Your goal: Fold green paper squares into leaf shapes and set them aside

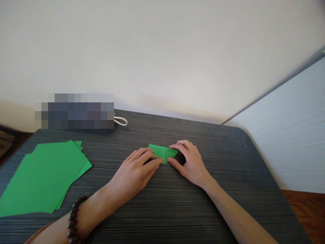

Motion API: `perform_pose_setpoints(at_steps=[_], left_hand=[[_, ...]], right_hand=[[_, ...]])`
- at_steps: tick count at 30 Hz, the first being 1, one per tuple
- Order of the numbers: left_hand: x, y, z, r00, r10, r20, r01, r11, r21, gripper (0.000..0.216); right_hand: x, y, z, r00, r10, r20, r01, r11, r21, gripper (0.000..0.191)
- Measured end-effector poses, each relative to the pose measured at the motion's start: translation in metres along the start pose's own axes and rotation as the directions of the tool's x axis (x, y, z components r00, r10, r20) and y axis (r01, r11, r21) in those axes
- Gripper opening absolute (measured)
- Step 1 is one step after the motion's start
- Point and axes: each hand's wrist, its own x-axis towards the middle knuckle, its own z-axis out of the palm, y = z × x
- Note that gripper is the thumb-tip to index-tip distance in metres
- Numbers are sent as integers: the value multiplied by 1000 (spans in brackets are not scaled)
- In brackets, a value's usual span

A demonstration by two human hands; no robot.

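Observation:
A small piece of folded green paper point(162, 151) lies on the dark table between my two hands. Its upper edge is straight, and a crease runs down near its middle. My left hand point(138, 166) has its fingers on the paper's left side and lower edge, partly covering it. My right hand point(189, 159) grips the right end, with the thumb at the lower edge and the fingertips at the upper edge. A beaded bracelet point(73, 220) circles my left wrist.
Several green paper sheets point(45, 176) lie in an uneven stack on the left of the table point(162, 210). A pixelated object point(78, 113) with a white loop point(121, 121) stands at the back left. A wall point(162, 61) rises behind, and a pale panel point(291, 125) borders the right.

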Motion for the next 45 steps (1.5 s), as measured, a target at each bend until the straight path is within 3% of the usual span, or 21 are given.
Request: perform_pose_setpoints(at_steps=[3,8,14,30,36,45], left_hand=[[2,-6,4,994,-92,-50,89,994,-70,23],[5,-7,7,974,-214,-78,218,975,36,34],[6,-7,9,973,-225,-54,227,974,26,31],[6,-7,5,979,-202,-25,199,976,-88,30],[8,-9,5,976,-215,-37,207,968,-144,21],[7,-11,7,979,-203,-26,198,971,-132,19]], right_hand=[[0,1,-2,1000,-28,14,27,1000,6,30],[0,0,-2,998,-55,23,54,998,32,30],[1,-2,1,999,-35,-1,35,999,37,23],[1,3,4,991,-129,-25,131,973,192,19],[-1,3,4,984,-168,-57,175,976,132,17],[-1,-2,4,979,-204,-5,204,979,-12,15]])
